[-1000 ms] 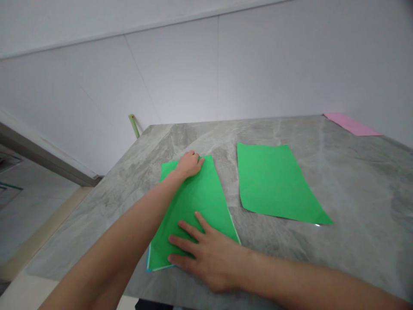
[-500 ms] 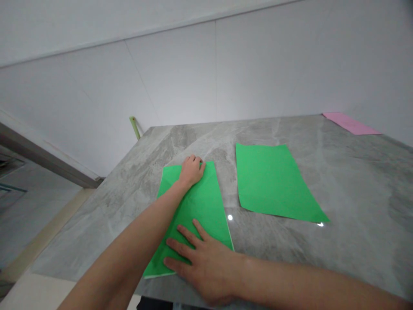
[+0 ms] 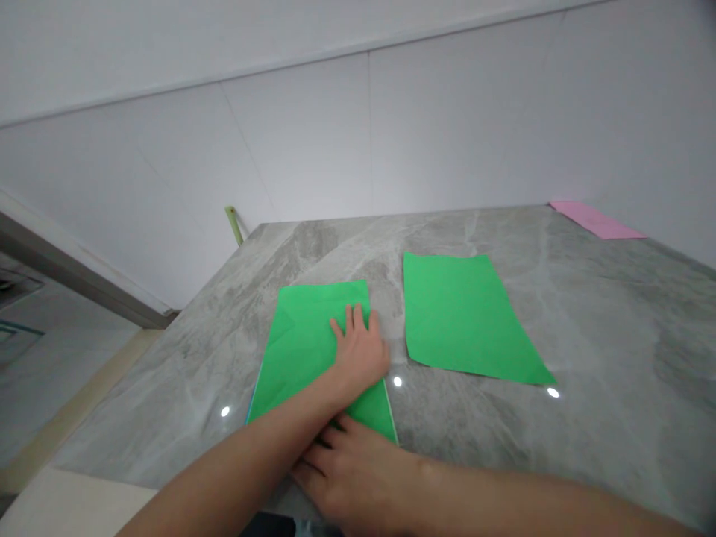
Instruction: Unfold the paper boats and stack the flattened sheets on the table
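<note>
A green sheet (image 3: 310,321) of paper lies flat on the grey marbled tabletop, with a thin white and bluish edge showing beneath it along its sides. Spread over its right edge is my left hand (image 3: 362,349), palm down with fingers apart. My right hand (image 3: 361,473) rests at the sheet's near end, its fingers stretched out and partly hidden under my left forearm. The near edge of the sheet is covered by my arms. To the right, apart from both hands, a second green sheet (image 3: 467,317) lies with slightly curled corners.
A pink sheet (image 3: 596,220) lies at the back right against the pale wall (image 3: 313,142). At the table's far left corner a light green strip-like object (image 3: 233,225) leans by the wall. Something black (image 3: 268,524) shows below the near edge of the marbled tabletop (image 3: 475,425).
My left hand has moved from the sheet's far edge nearer to me and to the right, its fingers now spread. My right hand stays at the near end, now partly behind my left forearm.
</note>
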`<action>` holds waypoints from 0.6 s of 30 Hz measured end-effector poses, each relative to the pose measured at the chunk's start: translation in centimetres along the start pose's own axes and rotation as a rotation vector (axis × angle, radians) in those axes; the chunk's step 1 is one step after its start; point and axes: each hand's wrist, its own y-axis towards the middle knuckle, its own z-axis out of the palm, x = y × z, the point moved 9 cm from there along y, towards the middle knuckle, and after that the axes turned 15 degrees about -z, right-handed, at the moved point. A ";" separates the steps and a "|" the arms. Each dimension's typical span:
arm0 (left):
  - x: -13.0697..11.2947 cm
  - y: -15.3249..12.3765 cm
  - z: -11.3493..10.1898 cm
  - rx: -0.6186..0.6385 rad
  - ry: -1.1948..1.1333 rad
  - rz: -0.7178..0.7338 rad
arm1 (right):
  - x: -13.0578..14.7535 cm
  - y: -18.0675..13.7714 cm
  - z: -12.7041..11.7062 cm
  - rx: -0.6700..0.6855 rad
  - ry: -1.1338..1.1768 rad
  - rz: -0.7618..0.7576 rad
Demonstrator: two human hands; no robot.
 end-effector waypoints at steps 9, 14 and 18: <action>3.9 0.6 -0.5 0.068 0.043 0.131 | -1.4 -7.8 -6.6 -0.295 -0.103 0.116; 5.4 0.7 -1.1 0.091 0.022 0.215 | -10.7 -21.0 -11.1 -0.414 -0.313 0.764; 8.0 1.8 -1.8 0.070 -0.013 0.212 | -16.0 -30.1 -11.7 -0.239 -0.362 1.053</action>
